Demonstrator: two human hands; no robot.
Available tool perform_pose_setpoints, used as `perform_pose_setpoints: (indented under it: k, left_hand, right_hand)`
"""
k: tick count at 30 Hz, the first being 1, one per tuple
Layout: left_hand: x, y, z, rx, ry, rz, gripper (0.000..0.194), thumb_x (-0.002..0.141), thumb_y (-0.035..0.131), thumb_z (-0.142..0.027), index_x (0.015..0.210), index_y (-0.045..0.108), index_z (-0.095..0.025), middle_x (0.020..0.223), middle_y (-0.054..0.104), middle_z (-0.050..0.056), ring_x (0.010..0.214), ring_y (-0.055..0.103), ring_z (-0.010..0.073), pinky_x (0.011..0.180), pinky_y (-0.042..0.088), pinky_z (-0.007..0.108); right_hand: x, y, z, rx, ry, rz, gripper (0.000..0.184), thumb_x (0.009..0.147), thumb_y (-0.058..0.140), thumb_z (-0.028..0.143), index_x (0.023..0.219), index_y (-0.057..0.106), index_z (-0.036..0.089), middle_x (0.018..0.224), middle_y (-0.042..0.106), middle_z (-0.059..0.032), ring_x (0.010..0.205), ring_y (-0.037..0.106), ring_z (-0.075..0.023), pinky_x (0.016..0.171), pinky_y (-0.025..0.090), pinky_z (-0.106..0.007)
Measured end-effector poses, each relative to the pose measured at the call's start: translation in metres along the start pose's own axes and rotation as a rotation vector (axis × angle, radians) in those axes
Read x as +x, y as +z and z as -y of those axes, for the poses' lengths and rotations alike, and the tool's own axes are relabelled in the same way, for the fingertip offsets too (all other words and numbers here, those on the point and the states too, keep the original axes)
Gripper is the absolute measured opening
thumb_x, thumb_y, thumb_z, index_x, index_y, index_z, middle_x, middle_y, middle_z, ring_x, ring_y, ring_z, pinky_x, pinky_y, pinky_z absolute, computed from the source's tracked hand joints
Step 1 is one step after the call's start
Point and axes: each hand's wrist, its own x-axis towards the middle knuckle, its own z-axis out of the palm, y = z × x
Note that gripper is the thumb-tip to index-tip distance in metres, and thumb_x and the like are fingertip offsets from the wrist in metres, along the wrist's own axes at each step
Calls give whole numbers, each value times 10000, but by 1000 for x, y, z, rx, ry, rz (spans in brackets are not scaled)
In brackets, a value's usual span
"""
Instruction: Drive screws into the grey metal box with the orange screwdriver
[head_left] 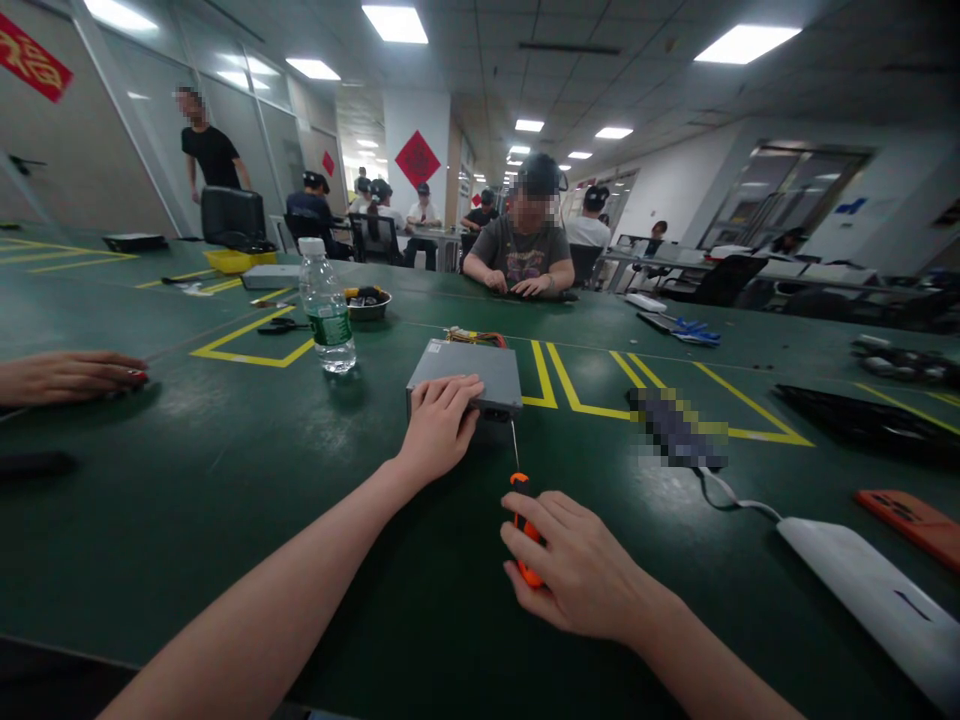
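A grey metal box (pixel 472 372), with coloured wires at its far end, lies on the green table (pixel 225 470) in front of me. My left hand (pixel 439 425) rests on its near left corner, fingers curled over the edge. My right hand (pixel 574 565) is closed round the orange handle of a screwdriver (pixel 519 500). The thin shaft points away from me, and its tip sits at the box's near face.
A water bottle (pixel 327 312) stands left of the box. Another person's hand (pixel 67 376) lies at the left edge. A white power bank (pixel 870 590) with a cable and an orange phone (pixel 911 522) lie at the right. A seated person (pixel 521 255) works across the table.
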Motion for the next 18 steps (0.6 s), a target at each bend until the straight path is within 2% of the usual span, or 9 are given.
perform_pose_setpoints:
  k: [4,7,9,13,18]
  left_hand:
    - [0,0,0,1,2,0,296,859,459,-212,1149,512,-245,1264,543,15,1159,443,219,967,285,405]
    - [0,0,1,4,-4,4,298,858,460,-211,1150,512,-246,1263,543,18,1162,441,223,965,287,406]
    - [0,0,1,3,-3,2,299,857,459,-209,1150,512,-245,1261,544,21,1162,441,223,966,287,406]
    - [-1,1,2,2,8,-9,297,856,461,-208,1147,512,-245,1260,545,16,1158,444,219,963,287,403]
    - [0,2,1,-2,14,-17,298,854,467,-200,1145,512,-245,1257,547,9,1163,441,210,963,284,398]
  right_hand:
    - [1,3,-1,38,-1,-82,290,855,508,378,987,569,128,1092,595,-158,867,595,-217,705,495,-329]
    - [0,3,-4,29,21,-223,232,868,519,357,890,563,130,986,642,-136,776,616,-187,640,487,-302]
    - [0,3,-5,4,41,-264,212,879,509,342,814,550,144,923,658,-117,722,618,-176,605,473,-300]
    - [0,3,-3,33,71,-210,261,876,449,374,835,559,142,954,638,-142,748,612,-207,616,486,-336]
    - [0,2,1,41,30,-198,235,853,417,253,966,563,108,1056,607,-176,870,603,-213,704,511,-329]
